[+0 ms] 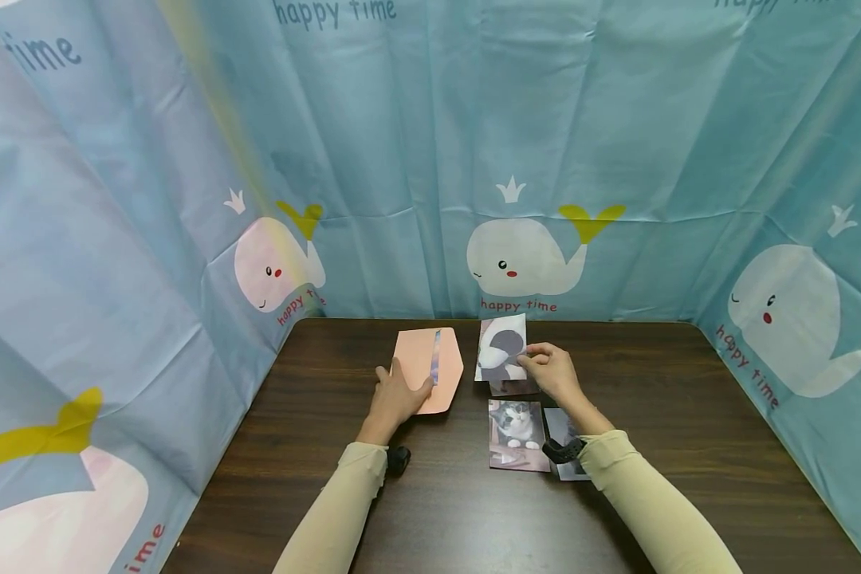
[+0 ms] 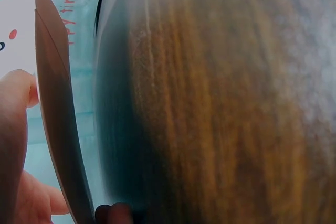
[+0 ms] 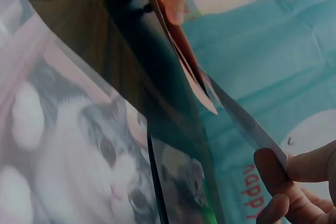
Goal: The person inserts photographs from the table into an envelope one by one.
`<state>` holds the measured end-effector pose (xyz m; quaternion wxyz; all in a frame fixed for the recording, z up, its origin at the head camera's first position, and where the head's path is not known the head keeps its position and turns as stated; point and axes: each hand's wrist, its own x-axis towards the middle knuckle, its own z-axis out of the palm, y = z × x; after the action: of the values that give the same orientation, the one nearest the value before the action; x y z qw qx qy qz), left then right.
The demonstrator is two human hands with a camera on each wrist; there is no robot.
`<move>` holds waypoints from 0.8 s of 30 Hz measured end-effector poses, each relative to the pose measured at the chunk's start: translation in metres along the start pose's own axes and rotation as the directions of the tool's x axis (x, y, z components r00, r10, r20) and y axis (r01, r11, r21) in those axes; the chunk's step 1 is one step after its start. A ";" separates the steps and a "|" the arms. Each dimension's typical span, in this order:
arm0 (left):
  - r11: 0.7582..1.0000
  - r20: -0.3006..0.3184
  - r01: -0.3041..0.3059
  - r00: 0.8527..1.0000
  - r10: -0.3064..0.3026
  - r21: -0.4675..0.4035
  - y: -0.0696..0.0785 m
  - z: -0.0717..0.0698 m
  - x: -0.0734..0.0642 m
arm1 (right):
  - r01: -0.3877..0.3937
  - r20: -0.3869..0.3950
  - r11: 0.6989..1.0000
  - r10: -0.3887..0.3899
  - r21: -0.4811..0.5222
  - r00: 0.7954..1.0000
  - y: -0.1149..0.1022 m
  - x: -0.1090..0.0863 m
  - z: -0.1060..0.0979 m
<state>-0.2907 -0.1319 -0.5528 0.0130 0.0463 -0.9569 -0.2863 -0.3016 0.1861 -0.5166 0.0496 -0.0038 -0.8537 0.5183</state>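
My left hand point(image 1: 393, 400) grips a pink envelope point(image 1: 414, 355) by its near edge. In the left wrist view that envelope point(image 2: 59, 108) appears edge-on between my fingers. A narrow strip of a colourful picture point(image 1: 435, 359) shows at the envelope's opening. Between thumb and fingers, my right hand point(image 1: 554, 373) pinches a photo card point(image 1: 497, 343) with a grey and white print, by its right edge. The right wrist view has this card point(image 3: 252, 127) reaching toward the envelope point(image 3: 181, 51), whose mouth faces it.
A cat photo point(image 1: 514, 434) lies on the dark wooden table point(image 1: 445, 510). Beside it, another photo point(image 1: 561, 430) is partly covered by the right wristband point(image 1: 563, 451). A further photo point(image 1: 513, 388) shows beneath the held card. Blue whale-print curtains point(image 1: 402, 263) enclose the table's back and sides.
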 end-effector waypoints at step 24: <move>1.000 -0.026 0.015 1.000 -0.015 0.005 0.001 0.001 0.001 | -0.080 0.085 0.994 0.074 0.075 0.994 -0.018 0.010 0.074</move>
<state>-0.2921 -0.1305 -0.5527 0.0234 0.0571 -0.9570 -0.2835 -0.3173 0.1129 -0.5335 -0.0056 -0.0133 -0.8334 0.5525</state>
